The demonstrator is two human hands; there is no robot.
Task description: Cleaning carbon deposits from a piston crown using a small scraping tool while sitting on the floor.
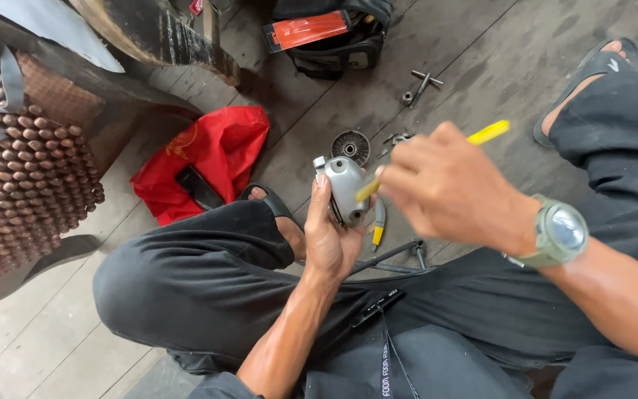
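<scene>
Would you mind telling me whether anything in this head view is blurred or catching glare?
In the head view, the right hand and its yellow-handled tool are smeared by motion blur; the left hand and the grey metal casing it holds stay sharp; the watch face shows pale glare; daylight is soft, with faint shadows.

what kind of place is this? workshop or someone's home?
Probably an informal repair spot, worked on the floor rather than at a bench. The left hand holds a grey metal housing, the right hand a yellow-handled tool. A round metal part and cross wrench lie on the bare concrete floor.
</scene>
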